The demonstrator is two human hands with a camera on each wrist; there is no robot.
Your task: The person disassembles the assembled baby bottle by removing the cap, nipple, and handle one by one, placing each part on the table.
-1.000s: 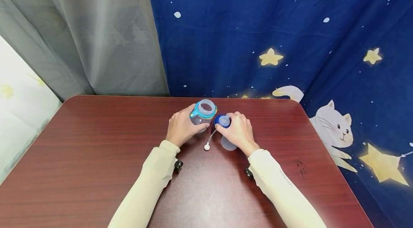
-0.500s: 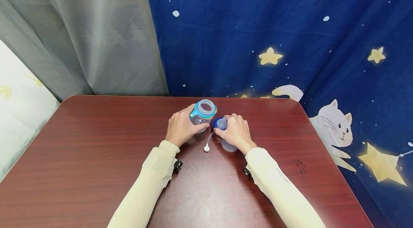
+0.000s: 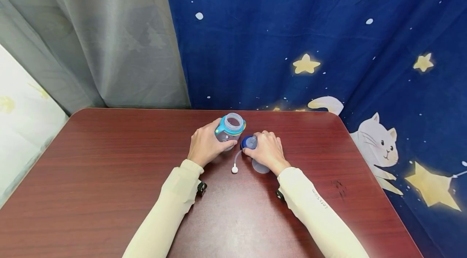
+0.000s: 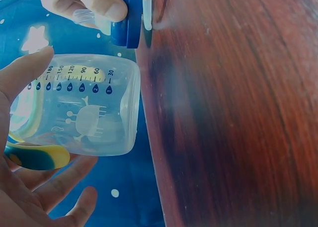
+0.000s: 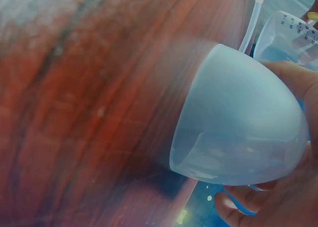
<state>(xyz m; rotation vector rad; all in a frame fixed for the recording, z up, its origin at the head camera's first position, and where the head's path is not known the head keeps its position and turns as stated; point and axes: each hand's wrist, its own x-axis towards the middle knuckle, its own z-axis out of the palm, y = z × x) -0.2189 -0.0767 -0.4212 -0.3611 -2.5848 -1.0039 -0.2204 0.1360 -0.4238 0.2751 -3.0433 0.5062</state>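
My left hand (image 3: 206,143) grips a clear baby bottle (image 4: 89,108), thumb on one side and fingers on the other. The bottle has a measuring scale, a printed giraffe-like figure, a turquoise collar and blue-yellow handles; its open mouth (image 3: 233,121) faces up. Close to its right, my right hand (image 3: 268,150) holds the blue bottle lid (image 4: 130,18) between thumb and fingers, with a clear soft spout on top. From the lid hangs a thin straw (image 3: 238,156) with a white weighted end (image 3: 234,169). Beneath the right palm, a translucent dome cover (image 5: 241,117) has its rim towards the tabletop.
Both hands work near the far edge of the reddish-brown wooden table (image 3: 120,193). Behind it hang a grey curtain (image 3: 127,39) and a dark blue curtain (image 3: 255,39) with stars and a cat. Dark scuff marks (image 3: 339,188) show at the right.
My right hand has shifted slightly left with the lid, nearer the bottle, and the lid has turned and sunk a little. The left hand and bottle stay almost still.
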